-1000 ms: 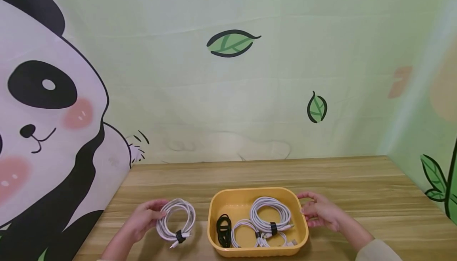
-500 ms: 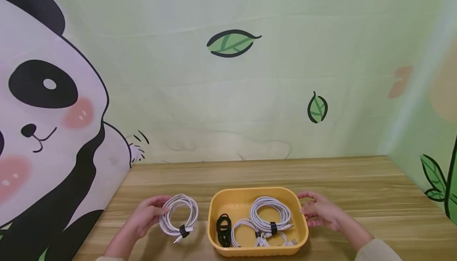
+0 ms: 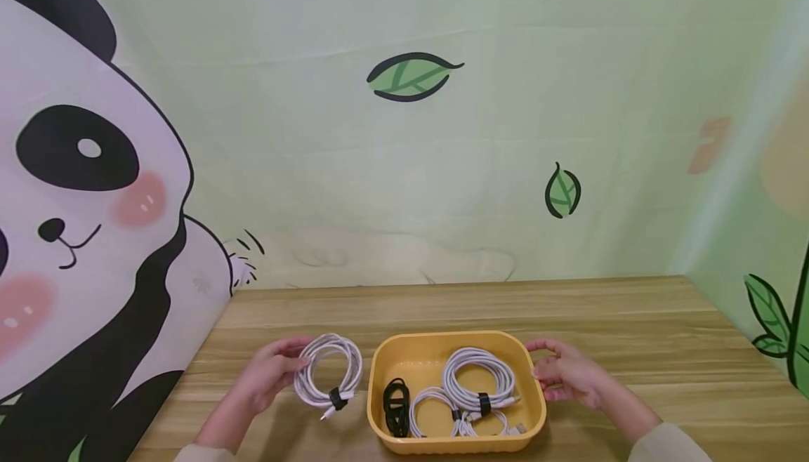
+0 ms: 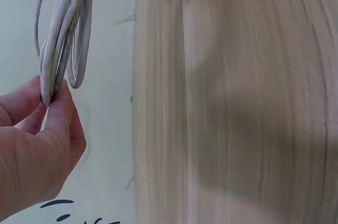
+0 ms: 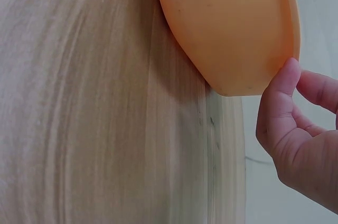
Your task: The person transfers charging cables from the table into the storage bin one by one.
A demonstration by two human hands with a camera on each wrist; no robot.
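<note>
My left hand (image 3: 268,375) pinches a coiled white cable (image 3: 325,371) by its left side and holds it above the table. A black strap (image 3: 338,398) binds the coil, and a plug end sticks out below. In the left wrist view the thumb and fingers (image 4: 62,108) meet on the cable loops (image 4: 60,49). To the right of the coil stands a yellow plastic basket (image 3: 430,446). My right hand (image 3: 569,374) rests against its right side, fingers bent loosely, with a fingertip (image 5: 288,71) touching the rim in the right wrist view.
Inside the basket lie a black cable bundle (image 3: 396,409), a large white cable coil (image 3: 478,379) and thinner white cable (image 3: 435,393). The wooden table (image 3: 455,304) ends at a printed backdrop (image 3: 303,132) with a panda drawing.
My left hand has carried the white cable coil rightward and slightly up the view, closer to the basket. My right hand and the basket have stayed where they were.
</note>
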